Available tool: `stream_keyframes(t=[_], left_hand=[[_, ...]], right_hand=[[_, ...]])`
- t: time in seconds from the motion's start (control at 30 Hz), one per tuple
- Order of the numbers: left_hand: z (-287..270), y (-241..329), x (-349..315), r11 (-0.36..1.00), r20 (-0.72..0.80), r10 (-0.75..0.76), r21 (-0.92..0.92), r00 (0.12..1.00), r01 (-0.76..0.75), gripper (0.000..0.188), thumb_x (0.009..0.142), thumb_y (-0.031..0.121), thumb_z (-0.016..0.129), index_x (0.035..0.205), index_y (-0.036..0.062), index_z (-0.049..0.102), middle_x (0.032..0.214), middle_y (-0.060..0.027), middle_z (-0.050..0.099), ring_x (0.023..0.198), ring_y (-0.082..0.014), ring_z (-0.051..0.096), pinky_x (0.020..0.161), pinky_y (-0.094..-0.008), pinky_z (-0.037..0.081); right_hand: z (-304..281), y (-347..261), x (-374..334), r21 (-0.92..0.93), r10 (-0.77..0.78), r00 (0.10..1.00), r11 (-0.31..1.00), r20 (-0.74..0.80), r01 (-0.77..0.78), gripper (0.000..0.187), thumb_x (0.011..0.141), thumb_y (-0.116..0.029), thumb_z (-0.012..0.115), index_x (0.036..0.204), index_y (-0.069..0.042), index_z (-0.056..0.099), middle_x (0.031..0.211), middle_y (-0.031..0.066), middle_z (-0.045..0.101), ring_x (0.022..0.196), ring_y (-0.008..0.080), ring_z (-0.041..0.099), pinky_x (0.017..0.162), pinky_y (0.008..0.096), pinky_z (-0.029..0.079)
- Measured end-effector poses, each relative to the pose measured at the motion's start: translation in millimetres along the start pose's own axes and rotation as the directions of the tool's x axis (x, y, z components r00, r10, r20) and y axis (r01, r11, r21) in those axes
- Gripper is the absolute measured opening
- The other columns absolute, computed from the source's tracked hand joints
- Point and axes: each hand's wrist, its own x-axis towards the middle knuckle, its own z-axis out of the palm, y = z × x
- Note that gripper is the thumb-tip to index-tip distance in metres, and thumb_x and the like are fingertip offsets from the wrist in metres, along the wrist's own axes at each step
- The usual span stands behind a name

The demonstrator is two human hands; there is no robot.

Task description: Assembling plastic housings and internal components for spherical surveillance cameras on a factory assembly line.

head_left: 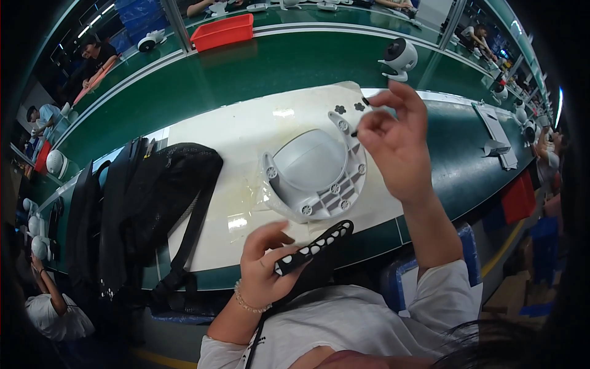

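Note:
My left hand [265,258] is closed around a black strip [316,246] with a row of white rounded spots, near the front edge of the table. Beyond it, a white plastic housing [310,161] lies with its ribbed, curved rim and several round spoked feet facing up. My right hand [396,138] is raised at the housing's right side with fingers curled. Small black pieces, probably pads, show at its fingertips; their exact shape is hard to make out. Two black flower-shaped pads [350,108] lie on the white sheet [233,129] beyond the housing.
A black mesh bag [163,190] with straps covers the table's left. Across the back runs a green conveyor [295,58] carrying a white device [401,58] and a red tray [222,32]. Papers [495,132] lie at the right. Other people work along the line.

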Motion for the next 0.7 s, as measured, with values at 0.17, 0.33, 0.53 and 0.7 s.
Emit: stream_keyframes(t=[0.17, 0.33, 0.53, 0.7], left_hand=[[5, -9, 2, 1.0, 0.119, -0.011, 0.009, 0.993, 0.01, 0.032, 0.06, -0.004, 0.073, 0.085, 0.0033, 0.055, 0.138, -0.0273, 0.023, 0.091, -0.0288, 0.061, 0.063, -0.0281, 0.051], [8, -15, 0, 0.997, 0.139, -0.015, 0.083, 0.99, 0.003, 0.033, 0.058, -0.006, 0.072, 0.085, 0.0016, 0.054, 0.139, -0.0251, 0.024, 0.081, -0.0247, 0.063, 0.066, -0.0294, 0.052], [12, -22, -4, 0.994, 0.098, 0.028, 0.102, 0.995, -0.038, 0.03, 0.058, 0.002, 0.071, 0.086, 0.0025, 0.059, 0.135, -0.022, 0.034, 0.073, -0.0213, 0.064, 0.058, -0.028, 0.049], [13, -23, -4, 0.993, 0.109, 0.015, 0.111, 0.994, -0.027, 0.032, 0.057, 0.001, 0.07, 0.086, 0.0021, 0.059, 0.135, -0.0218, 0.034, 0.071, -0.0208, 0.063, 0.057, -0.0284, 0.048]], right_hand=[[-5, 2, 20, -0.042, 0.258, 0.963, 0.966, 0.079, -0.255, 0.059, 0.079, 0.011, 0.048, 0.129, -0.011, 0.027, 0.112, 0.0106, 0.037, 0.082, 0.0106, 0.05, 0.069, 0.0224, 0.044], [-5, -2, 20, -0.283, 0.241, 0.966, 0.937, 0.096, -0.206, 0.058, 0.077, 0.011, 0.051, 0.127, -0.01, 0.03, 0.11, 0.0109, 0.039, 0.08, 0.0111, 0.052, 0.068, 0.0226, 0.046], [-2, 0, 22, -0.162, 0.225, 0.974, 0.963, 0.034, -0.217, 0.059, 0.076, 0.011, 0.05, 0.128, -0.01, 0.03, 0.109, 0.0117, 0.041, 0.078, 0.0111, 0.053, 0.065, 0.0231, 0.048], [-3, -1, 23, -0.157, 0.256, 0.967, 0.955, 0.011, -0.251, 0.063, 0.075, 0.012, 0.05, 0.129, -0.011, 0.029, 0.109, 0.0118, 0.042, 0.08, 0.0126, 0.055, 0.065, 0.0233, 0.048]])
